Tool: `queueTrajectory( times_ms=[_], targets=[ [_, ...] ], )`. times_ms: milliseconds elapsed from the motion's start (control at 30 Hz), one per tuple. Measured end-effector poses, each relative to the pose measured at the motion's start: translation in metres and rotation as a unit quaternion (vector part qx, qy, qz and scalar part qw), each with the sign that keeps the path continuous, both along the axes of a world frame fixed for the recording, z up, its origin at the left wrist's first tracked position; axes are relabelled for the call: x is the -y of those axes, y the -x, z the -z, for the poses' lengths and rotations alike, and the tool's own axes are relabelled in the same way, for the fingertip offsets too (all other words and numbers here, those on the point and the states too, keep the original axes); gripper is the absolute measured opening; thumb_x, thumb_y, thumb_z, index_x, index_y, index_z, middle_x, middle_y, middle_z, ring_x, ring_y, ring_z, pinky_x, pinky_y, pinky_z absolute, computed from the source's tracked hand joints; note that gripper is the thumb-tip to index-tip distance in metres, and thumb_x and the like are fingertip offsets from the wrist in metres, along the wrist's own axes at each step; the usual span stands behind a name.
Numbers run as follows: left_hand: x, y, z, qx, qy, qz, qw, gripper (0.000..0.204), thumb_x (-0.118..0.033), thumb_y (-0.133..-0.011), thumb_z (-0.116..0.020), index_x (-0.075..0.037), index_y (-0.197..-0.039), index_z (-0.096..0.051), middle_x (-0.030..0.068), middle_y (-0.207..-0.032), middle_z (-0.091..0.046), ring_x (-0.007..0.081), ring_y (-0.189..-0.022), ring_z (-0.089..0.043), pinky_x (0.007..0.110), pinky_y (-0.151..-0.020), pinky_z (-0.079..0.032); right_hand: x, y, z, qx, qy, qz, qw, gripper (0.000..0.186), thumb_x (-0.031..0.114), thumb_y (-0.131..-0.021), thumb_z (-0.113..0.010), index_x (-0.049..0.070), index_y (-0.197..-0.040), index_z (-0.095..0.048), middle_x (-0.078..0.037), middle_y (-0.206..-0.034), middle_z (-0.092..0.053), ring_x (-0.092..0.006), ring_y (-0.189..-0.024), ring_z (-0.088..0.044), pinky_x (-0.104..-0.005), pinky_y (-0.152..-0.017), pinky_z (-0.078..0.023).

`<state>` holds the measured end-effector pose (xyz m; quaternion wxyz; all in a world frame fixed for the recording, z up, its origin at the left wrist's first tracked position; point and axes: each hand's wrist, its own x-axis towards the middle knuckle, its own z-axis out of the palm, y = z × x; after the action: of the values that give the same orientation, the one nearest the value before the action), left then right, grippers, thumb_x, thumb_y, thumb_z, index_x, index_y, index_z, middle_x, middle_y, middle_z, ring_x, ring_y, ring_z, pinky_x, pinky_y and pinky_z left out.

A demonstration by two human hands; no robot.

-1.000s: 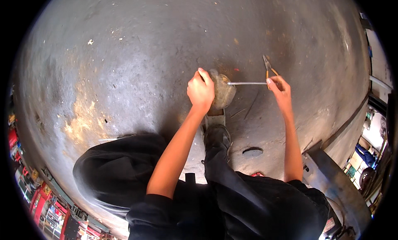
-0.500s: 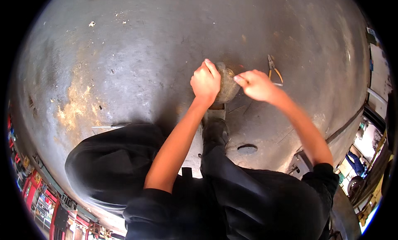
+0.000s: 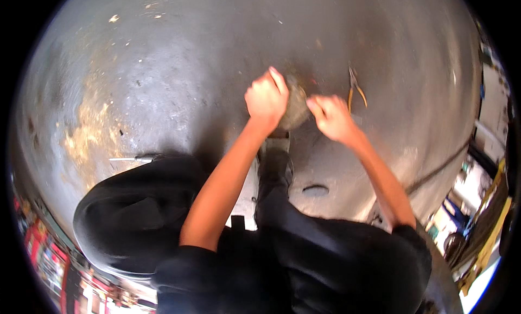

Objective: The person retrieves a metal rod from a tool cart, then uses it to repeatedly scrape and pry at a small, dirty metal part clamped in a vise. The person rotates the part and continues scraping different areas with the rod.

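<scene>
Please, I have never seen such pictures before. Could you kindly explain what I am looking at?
There is no robot here, only a person's two bare hands. The view comes from a fisheye camera on the person's head, looking down, so straight edges bend near the rim. The left hand is closed at a rounded, brownish-grey object; the right hand is closed just right of it. What each grips is hidden or blurred. On the grey floor lie orange-handled pliers and, far left, a thin metal tool.

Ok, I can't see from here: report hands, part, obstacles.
Left hand curled, right hand closed, grips unclear. Round part between them, partly covered. Pliers on floor, farther right.
</scene>
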<state>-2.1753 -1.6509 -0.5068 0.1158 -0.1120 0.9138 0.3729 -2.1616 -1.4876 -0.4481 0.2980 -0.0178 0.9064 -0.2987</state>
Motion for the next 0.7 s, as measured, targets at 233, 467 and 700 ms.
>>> queueTrajectory(
  times_ms=[233, 467, 700],
  targets=[
    [0.017, 0.023, 0.003, -0.013, 0.003, 0.002, 1.000, 0.046, -0.029, -0.098, -0.041, -0.002, -0.072, -0.068, 0.0217, -0.073, -0.067, 0.0424, -0.066, -0.067, 0.050, -0.062, -0.055, 0.013, 0.015, 0.010, -0.026, 0.052, 0.068, 0.996, 0.039, 0.031, -0.095, -0.059, -0.001, -0.072, -0.055, -0.022, -0.062, -0.047, -0.0310, -0.052, -0.040, -0.0411, -0.053, -0.038],
    [0.002, 0.032, -0.007, 0.104, -0.055, 0.010, 0.993, 0.058, -0.043, -0.100, -0.030, -0.001, -0.082, -0.065, 0.0251, -0.078, -0.065, 0.0461, -0.077, -0.064, 0.052, -0.073, -0.050, -0.009, -0.004, -0.011, -0.069, -0.009, 0.146, 0.987, 0.053, 0.049, -0.088, -0.067, 0.001, -0.068, -0.058, -0.016, -0.057, -0.050, -0.0242, -0.052, -0.048, -0.0407, -0.052, -0.041],
    [0.059, 0.037, 0.030, -0.021, -0.039, 0.021, 0.999, 0.052, -0.033, -0.103, -0.041, 0.012, -0.083, -0.059, 0.0308, -0.075, -0.062, 0.0396, -0.061, -0.051, 0.051, -0.063, -0.044, -0.006, -0.055, 0.017, -0.315, -0.169, 0.113, 0.927, 0.046, 0.050, -0.091, -0.056, 0.006, -0.075, -0.061, -0.011, -0.074, -0.059, -0.0286, -0.080, -0.057, -0.0428, -0.080, -0.039]
  ],
)
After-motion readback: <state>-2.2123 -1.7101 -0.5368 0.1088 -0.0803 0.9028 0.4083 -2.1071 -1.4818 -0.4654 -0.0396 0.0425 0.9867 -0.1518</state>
